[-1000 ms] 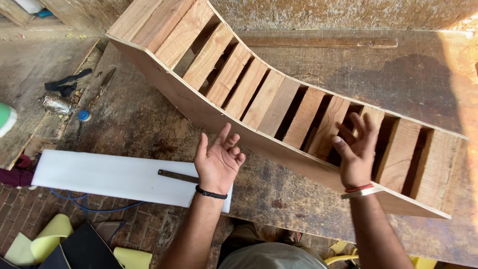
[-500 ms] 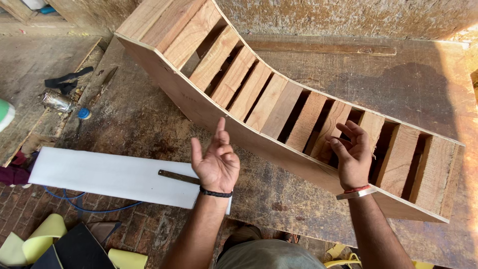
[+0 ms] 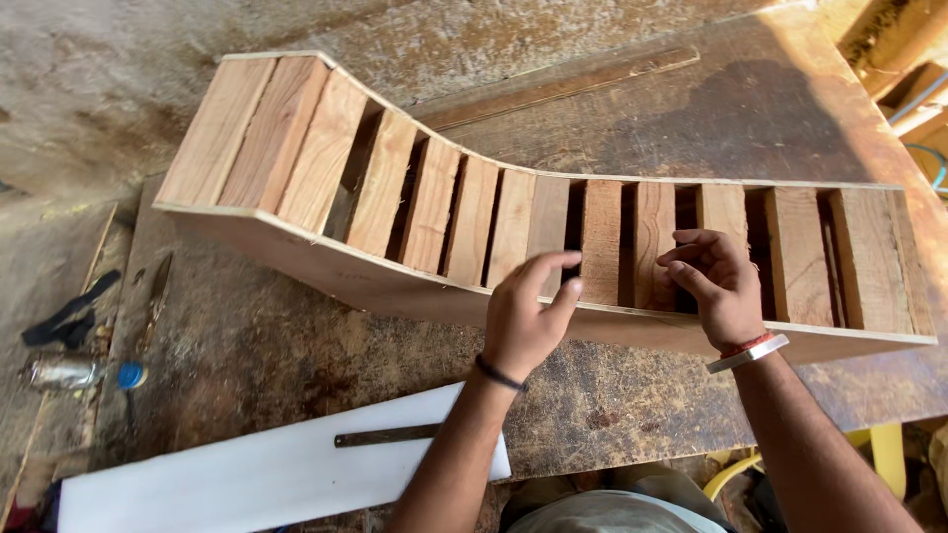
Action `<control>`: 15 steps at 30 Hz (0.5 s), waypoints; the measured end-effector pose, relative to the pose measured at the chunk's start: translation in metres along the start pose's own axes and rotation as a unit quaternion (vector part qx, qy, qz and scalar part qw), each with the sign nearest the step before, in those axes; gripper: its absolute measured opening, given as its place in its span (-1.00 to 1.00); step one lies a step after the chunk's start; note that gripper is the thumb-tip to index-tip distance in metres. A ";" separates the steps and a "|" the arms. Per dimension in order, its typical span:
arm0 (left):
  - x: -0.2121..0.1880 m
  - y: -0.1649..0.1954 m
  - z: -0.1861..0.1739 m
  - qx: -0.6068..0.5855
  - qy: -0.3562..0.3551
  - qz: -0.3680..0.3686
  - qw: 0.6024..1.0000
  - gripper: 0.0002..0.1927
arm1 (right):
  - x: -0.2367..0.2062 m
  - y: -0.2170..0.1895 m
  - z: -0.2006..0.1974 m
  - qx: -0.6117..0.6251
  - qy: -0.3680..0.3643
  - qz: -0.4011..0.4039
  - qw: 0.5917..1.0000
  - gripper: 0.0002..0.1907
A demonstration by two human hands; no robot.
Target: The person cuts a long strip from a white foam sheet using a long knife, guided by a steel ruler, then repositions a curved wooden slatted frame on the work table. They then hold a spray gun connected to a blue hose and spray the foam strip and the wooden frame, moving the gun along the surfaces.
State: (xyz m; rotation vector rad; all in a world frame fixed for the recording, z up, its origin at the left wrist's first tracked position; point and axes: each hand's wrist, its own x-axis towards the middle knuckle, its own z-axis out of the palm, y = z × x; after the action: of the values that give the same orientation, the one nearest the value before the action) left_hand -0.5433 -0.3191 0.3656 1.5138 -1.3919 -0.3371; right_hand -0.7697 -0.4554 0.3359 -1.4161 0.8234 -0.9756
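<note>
Hands are raised over the curved slatted frame on the counter: left hand grip apart above its near rail, right hand curled loosely, nothing held.

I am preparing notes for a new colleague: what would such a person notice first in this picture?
First, the long curved wooden frame with many slats, lying across the worn workbench. Next, the two bare hands at its near side rail: the left hand is raised just before the rail, and the right hand curls over the slats. A white board lies at the bench's near edge.
</note>
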 end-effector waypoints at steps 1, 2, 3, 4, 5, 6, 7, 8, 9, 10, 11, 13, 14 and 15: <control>0.011 -0.001 0.009 0.038 -0.013 0.003 0.999 -0.70 | -0.001 0.000 0.000 0.000 0.002 -0.001 1.000 -0.65; 0.020 -0.002 0.020 0.115 -0.007 0.007 0.993 -0.62 | -0.001 0.000 0.000 -0.001 0.001 -0.001 1.000 -0.66; 0.029 -0.003 0.030 0.193 0.003 0.010 0.981 -0.55 | -0.002 -0.001 0.001 -0.008 0.008 0.014 1.000 -0.67; 0.034 -0.004 0.036 0.272 0.015 0.011 0.962 -0.47 | -0.002 -0.002 0.003 -0.014 0.011 0.028 0.999 -0.68; 0.036 -0.005 0.040 0.333 -0.028 -0.003 0.943 -0.45 | -0.001 -0.003 0.005 -0.020 0.012 0.041 0.999 -0.69; 0.035 -0.005 0.044 0.391 -0.071 -0.019 0.917 -0.41 | -0.001 -0.004 0.006 -0.029 0.015 0.038 0.999 -0.67; 0.036 -0.005 0.047 0.448 -0.112 -0.035 0.886 -0.36 | -0.001 -0.006 0.009 -0.038 0.016 0.033 0.999 -0.65; 0.038 -0.006 0.048 0.446 -0.119 -0.043 0.886 -0.35 | 0.000 -0.007 0.011 -0.045 0.017 0.029 0.998 -0.63; 0.038 -0.007 0.047 0.443 -0.126 -0.051 0.886 -0.35 | 0.001 -0.009 0.012 -0.044 0.014 0.025 0.999 -0.63; 0.039 -0.008 0.046 0.441 -0.131 -0.062 0.886 -0.35 | 0.002 -0.011 0.013 -0.042 0.008 0.021 0.999 -0.64; 0.041 -0.008 0.045 0.447 -0.139 -0.068 0.881 -0.35 | 0.004 -0.012 0.013 -0.040 -0.002 0.017 0.999 -0.64; 0.047 -0.009 0.042 0.461 -0.151 -0.088 0.870 -0.36 | 0.009 -0.016 0.010 -0.055 -0.035 0.015 0.998 -0.65; 0.050 -0.010 0.041 0.457 -0.147 -0.095 0.872 -0.36 | 0.013 -0.017 0.011 -0.062 -0.057 0.013 0.996 -0.65; 0.053 -0.011 0.041 0.453 -0.144 -0.103 0.874 -0.36 | 0.016 -0.017 0.010 -0.057 -0.078 0.017 0.995 -0.64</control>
State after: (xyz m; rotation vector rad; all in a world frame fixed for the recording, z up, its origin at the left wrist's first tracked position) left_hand -0.5516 -0.3865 0.3599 2.4710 -1.7423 -0.0091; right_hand -0.7546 -0.4645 0.3550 -1.5510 0.7936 -0.7914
